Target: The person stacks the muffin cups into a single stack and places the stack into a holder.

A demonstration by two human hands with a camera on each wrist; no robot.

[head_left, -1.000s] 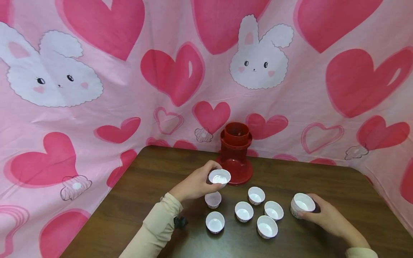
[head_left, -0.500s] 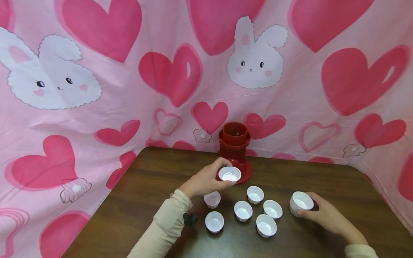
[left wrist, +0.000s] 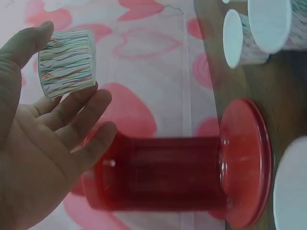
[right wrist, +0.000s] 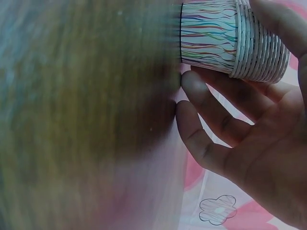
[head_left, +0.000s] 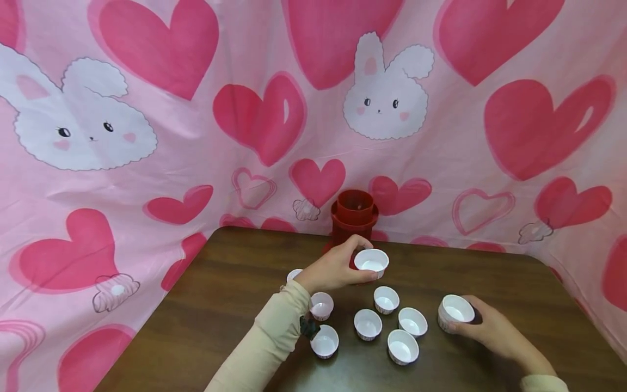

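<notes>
My left hand (head_left: pixel 340 265) pinches one white paper baking cup (head_left: pixel 372 262) by its side, held up in front of the red stand. In the left wrist view that paper cup (left wrist: pixel 67 62) has wavy coloured stripes and sits between thumb and fingers. To the right, my right hand (head_left: pixel 499 328) grips a stack of nested paper cups (head_left: pixel 455 313); several rims show on the stack (right wrist: pixel 254 43) in the right wrist view. Two fingertips there touch the tabletop. Several single cups stand between the hands, such as one cup (head_left: pixel 367 324) near the middle.
A red cylindrical stand (head_left: pixel 355 215) with a round base (left wrist: pixel 244 163) stands at the back of the brown table (head_left: pixel 235 272). More cups (head_left: pixel 321 306) stand by the left forearm, one partly behind it. A pink heart-patterned cloth (head_left: pixel 245 136) hangs behind the table.
My left hand has moved rightward with its cup, across the front of the red stand. A cup formerly hidden at the left now shows behind the wrist. The right hand stays in place.
</notes>
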